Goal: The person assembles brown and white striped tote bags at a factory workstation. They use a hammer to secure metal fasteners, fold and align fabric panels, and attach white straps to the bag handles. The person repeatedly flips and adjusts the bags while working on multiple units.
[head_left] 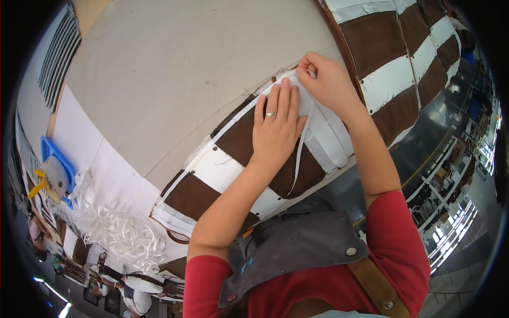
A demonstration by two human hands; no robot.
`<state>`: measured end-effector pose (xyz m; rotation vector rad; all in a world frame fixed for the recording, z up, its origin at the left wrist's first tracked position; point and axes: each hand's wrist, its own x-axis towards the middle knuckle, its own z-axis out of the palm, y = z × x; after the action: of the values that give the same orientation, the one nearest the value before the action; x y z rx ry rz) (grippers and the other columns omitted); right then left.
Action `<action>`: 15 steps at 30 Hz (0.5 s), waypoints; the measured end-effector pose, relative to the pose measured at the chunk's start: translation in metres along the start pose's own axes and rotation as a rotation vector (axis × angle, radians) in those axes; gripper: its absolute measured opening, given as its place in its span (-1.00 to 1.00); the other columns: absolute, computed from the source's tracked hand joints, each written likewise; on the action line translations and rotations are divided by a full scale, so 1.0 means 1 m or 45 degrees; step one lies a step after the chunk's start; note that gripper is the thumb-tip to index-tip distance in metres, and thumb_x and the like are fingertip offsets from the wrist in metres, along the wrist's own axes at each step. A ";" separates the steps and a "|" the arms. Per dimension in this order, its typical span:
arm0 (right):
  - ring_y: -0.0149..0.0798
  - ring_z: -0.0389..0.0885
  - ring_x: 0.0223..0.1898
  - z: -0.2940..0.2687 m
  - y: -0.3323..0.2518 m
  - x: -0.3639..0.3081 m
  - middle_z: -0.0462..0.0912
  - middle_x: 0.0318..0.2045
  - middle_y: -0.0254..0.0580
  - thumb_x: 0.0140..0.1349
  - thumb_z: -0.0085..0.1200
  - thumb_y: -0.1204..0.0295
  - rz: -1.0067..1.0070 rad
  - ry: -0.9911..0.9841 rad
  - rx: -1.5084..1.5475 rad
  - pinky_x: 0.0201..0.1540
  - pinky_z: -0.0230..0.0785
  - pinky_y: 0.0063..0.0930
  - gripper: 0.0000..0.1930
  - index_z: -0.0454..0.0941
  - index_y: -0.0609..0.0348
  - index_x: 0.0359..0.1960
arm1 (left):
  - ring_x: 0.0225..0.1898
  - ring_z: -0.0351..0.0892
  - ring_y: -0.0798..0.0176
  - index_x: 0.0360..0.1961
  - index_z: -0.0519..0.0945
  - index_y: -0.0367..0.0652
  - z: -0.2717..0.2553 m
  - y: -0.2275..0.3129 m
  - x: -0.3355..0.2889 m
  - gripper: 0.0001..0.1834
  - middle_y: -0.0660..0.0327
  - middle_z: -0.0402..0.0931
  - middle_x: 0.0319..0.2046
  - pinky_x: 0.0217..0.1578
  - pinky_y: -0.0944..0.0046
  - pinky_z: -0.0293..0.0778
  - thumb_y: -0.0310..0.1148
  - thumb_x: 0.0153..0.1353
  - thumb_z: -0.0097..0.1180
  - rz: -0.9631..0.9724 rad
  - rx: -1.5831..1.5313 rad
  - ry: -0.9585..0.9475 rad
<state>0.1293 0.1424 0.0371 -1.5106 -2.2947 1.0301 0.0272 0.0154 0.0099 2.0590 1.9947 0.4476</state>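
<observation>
A fabric panel of brown and white blocks (pixel 241 139) lies on the grey tabletop, slanting from lower left to upper right. Along its far edge runs a narrow white strip (pixel 197 160). My left hand (pixel 277 123), with a ring on one finger, rests flat on the panel, fingers stretched toward that edge. Just to its right, my right hand (pixel 327 79) is closed in a pinch at the panel's upper right corner, on the white strip. A loose tail of strip (pixel 300 151) hangs from there across the panel toward me. The fingertips hide the pinched part.
A second brown and white panel (pixel 379 63) lies at the upper right. To the left are a heap of loose white strips (pixel 119 228), a blue tray (pixel 59 153) with a yellow-handled object, and striped pieces (pixel 59 58). Shelves (pixel 442 180) stand right; people (pixel 135 294) are at lower left.
</observation>
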 end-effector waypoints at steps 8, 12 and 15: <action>-0.21 0.45 -0.59 -0.002 -0.006 -0.005 0.50 -0.62 -0.17 0.11 0.02 0.43 -0.014 -0.049 -0.008 -0.51 0.27 -0.39 -0.88 0.46 0.23 -0.46 | 0.33 0.01 0.09 0.20 0.30 -0.20 0.005 0.006 -0.001 -0.28 0.04 0.08 0.30 0.26 0.03 -0.06 -0.02 0.06 0.09 -0.018 0.057 -0.052; -0.13 0.53 -0.55 -0.004 -0.008 -0.010 0.56 -0.57 -0.13 0.11 0.01 0.42 -0.015 -0.078 0.022 -0.47 0.34 -0.35 -0.88 0.45 0.20 -0.47 | 0.33 0.01 0.07 0.19 0.31 -0.21 0.005 0.006 -0.001 -0.28 0.04 0.08 0.30 0.26 0.01 -0.08 0.02 0.07 0.07 -0.028 0.084 -0.048; -0.14 0.53 -0.56 -0.002 -0.007 -0.012 0.55 -0.58 -0.16 0.11 0.01 0.42 0.025 -0.056 0.011 -0.48 0.33 -0.35 -0.89 0.45 0.19 -0.47 | 0.32 0.01 0.07 0.17 0.32 -0.22 0.005 0.007 0.000 -0.29 0.04 0.09 0.30 0.25 0.00 -0.09 0.02 0.07 0.06 -0.024 0.113 -0.052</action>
<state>0.1306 0.1312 0.0450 -1.5250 -2.3055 1.0875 0.0359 0.0154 0.0078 2.0813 2.0434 0.3162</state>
